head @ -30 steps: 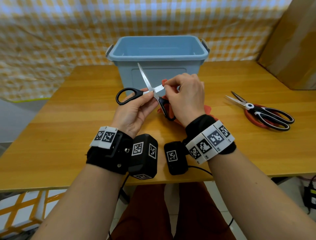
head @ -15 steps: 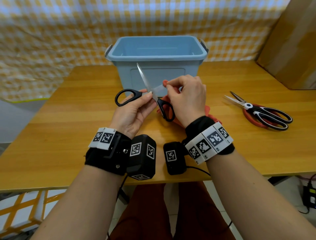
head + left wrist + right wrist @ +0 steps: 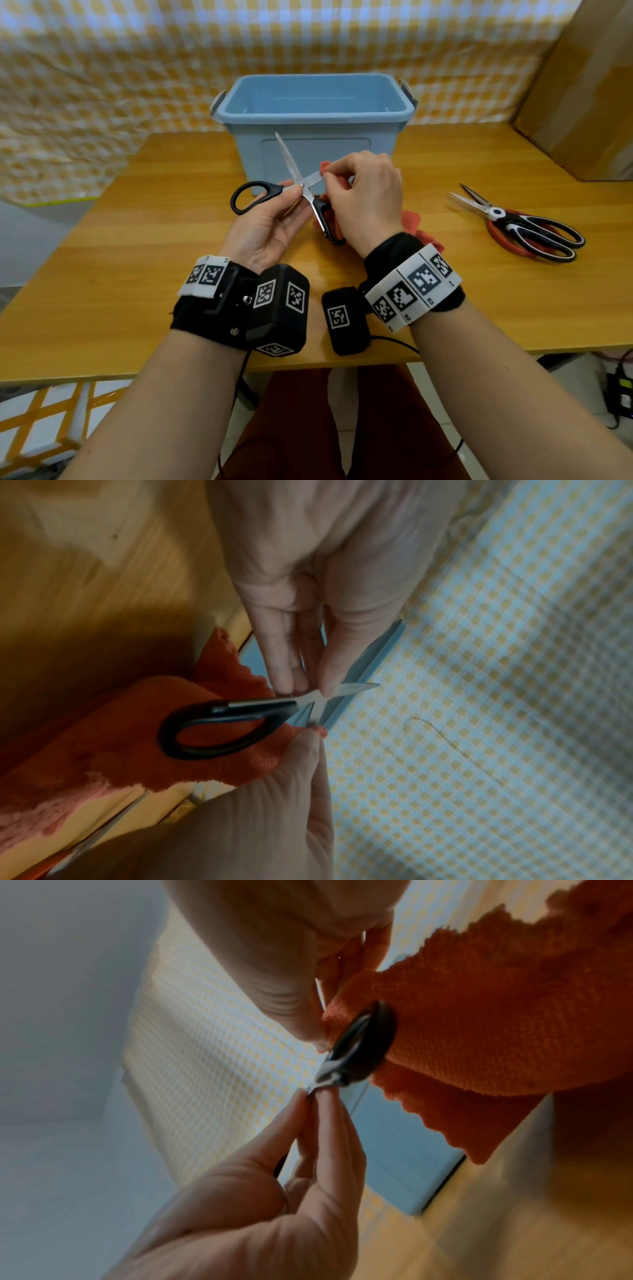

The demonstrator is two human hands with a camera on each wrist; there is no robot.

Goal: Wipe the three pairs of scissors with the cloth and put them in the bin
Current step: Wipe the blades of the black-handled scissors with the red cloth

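- The left hand (image 3: 263, 226) pinches the black-handled scissors (image 3: 301, 186) at the pivot, thumb and fingers (image 3: 281, 669) closed on the metal where the two blades cross.
- The scissors are held above the desk (image 3: 137, 240), spread wide: one blade points up and away past the left fingertips, one handle loop sticks out to the left of them, the other loop hangs down toward the right palm.
- The right hand (image 3: 363, 195) has its fingers (image 3: 294, 1007) curled, pinching the orange cloth (image 3: 496, 1015) round the second blade, just beside the left fingertips; that blade's tip is hidden by the cloth and hand.
- The rest of the cloth hangs below the right fingers, behind the lower handle loop, trailing to the desk under the wrist.
- The blue plastic bin (image 3: 315, 113) stands open just beyond both sets of fingertips.
- Two more pairs lie stacked well to the right of the right fingers: black-and-white kitchen scissors (image 3: 520, 222) on top of red-handled scissors (image 3: 493, 233).
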